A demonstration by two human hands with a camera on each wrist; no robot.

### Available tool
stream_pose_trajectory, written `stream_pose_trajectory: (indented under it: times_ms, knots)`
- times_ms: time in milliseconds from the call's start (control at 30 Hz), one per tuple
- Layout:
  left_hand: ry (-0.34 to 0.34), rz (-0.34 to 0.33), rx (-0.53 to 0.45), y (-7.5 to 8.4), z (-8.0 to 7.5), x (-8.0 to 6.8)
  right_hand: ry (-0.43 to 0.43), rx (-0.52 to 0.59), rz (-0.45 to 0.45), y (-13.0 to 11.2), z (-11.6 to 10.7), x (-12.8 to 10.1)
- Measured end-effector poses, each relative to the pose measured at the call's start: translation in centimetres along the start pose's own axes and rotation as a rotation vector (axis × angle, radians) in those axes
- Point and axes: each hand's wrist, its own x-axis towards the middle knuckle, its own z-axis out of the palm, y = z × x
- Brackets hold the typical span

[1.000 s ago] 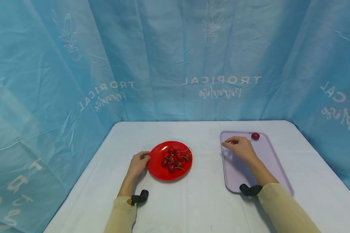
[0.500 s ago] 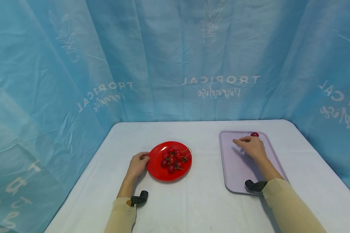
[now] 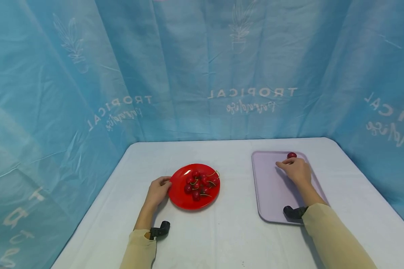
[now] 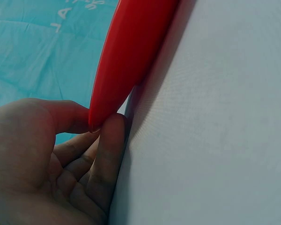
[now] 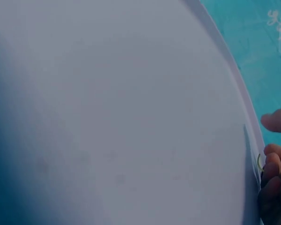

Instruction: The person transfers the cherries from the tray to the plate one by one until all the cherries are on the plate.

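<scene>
My left hand (image 3: 157,192) grips the rim of a red plate (image 3: 176,198) at its left side. In the left wrist view the plate (image 4: 126,51) stands edge-on, its rim between thumb and fingers. Several red cherries (image 3: 196,186) with green stems lie heaped on it. My right hand (image 3: 297,171) is over the far part of a pale purple tray (image 3: 272,198), beside a single dark red cherry (image 3: 291,155) near the far edge. In the right wrist view the thumb (image 5: 276,121) stands apart from the fingers, and a green stem (image 5: 259,161) shows beside the fingertips.
A white cloth covers the table (image 3: 229,239), with plate and tray side by side and a gap between them. Blue printed curtains (image 3: 195,74) close off the back and both sides. Each wrist carries a black camera mount (image 3: 159,229).
My right hand has moved right across the tray, from its left rim toward the lone cherry, and then slowed. The left hand stays at the plate's rim. The whole head view has shifted slightly.
</scene>
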Motion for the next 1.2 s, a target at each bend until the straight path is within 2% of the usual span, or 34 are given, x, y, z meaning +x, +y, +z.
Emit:
stream_pose_trajectory:
  times_ms: [267,733,1200]
  knots:
    - [-0.003,-0.004,0.000,0.0,0.0,-0.7,0.039,-0.004,0.009,0.8,0.3,0.2]
    - [0.002,-0.003,-0.006,-0.1,0.0,-0.6,0.059,0.000,0.052,0.9,0.4,0.7]
    - [0.016,-0.004,-0.001,0.0,0.3,-0.3,0.085,-0.011,0.037,1.3,0.5,1.2]
